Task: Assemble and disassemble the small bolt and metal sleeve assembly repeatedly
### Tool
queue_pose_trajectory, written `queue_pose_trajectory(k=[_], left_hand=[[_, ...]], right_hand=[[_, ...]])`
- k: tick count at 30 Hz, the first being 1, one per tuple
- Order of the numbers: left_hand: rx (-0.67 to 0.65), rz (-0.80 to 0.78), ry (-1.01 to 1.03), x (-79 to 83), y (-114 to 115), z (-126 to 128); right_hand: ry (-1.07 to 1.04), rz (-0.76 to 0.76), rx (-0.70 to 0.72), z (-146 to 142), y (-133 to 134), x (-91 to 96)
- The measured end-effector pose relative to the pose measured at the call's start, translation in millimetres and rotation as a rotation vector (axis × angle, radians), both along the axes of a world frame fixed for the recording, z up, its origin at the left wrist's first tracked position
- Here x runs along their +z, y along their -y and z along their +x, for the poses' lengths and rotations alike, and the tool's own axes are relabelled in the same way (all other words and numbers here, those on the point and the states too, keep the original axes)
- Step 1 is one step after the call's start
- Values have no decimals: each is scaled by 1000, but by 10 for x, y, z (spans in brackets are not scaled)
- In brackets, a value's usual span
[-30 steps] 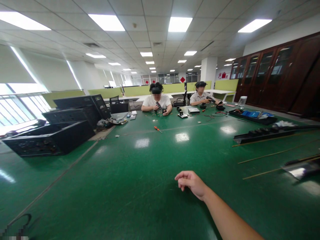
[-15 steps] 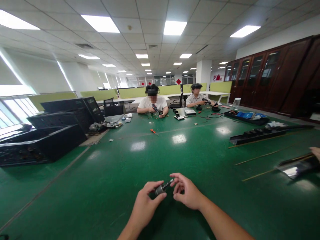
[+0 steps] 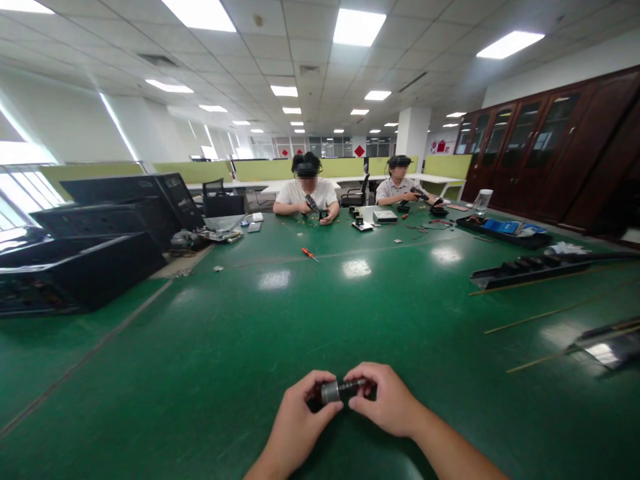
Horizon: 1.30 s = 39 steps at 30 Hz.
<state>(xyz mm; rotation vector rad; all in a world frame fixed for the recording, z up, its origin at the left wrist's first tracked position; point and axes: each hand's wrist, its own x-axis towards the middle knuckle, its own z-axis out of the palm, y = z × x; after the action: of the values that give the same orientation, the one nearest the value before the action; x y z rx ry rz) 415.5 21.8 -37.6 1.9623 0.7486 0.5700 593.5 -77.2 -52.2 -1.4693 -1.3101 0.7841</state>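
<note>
A small grey metal cylinder with a dark, ridged shaft (image 3: 331,393) is held just above the green table, lying nearly level from left to right. My left hand (image 3: 300,417) grips its thick grey body between thumb and fingers. At the other end, the curled fingers of my right hand (image 3: 393,403) close round the tip of the thin shaft and partly hide it. Beyond my hands, an orange-handled screwdriver (image 3: 310,255) rests on the table.
Black computer cases (image 3: 75,277) stand at the left of the green table (image 3: 240,340). Two people sit across it, each with a power tool. At right lie a black channel (image 3: 530,270), thin yellowish rods (image 3: 545,312) and a black tray (image 3: 505,230) with blue items.
The cylinder has turned from slanting upward to nearly level. My right fingers have closed round the shaft tip. Another person's hand at the right edge has left the view.
</note>
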Motion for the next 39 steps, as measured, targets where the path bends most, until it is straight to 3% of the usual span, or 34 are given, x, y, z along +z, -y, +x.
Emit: queue_pose_trajectory(k=[7, 39], left_hand=[[5, 40, -26, -21, 15, 11], [77, 35, -26, -26, 25, 31]], right_hand=[[120, 2, -14, 6, 23, 18], [155, -26, -45, -14, 6, 23]])
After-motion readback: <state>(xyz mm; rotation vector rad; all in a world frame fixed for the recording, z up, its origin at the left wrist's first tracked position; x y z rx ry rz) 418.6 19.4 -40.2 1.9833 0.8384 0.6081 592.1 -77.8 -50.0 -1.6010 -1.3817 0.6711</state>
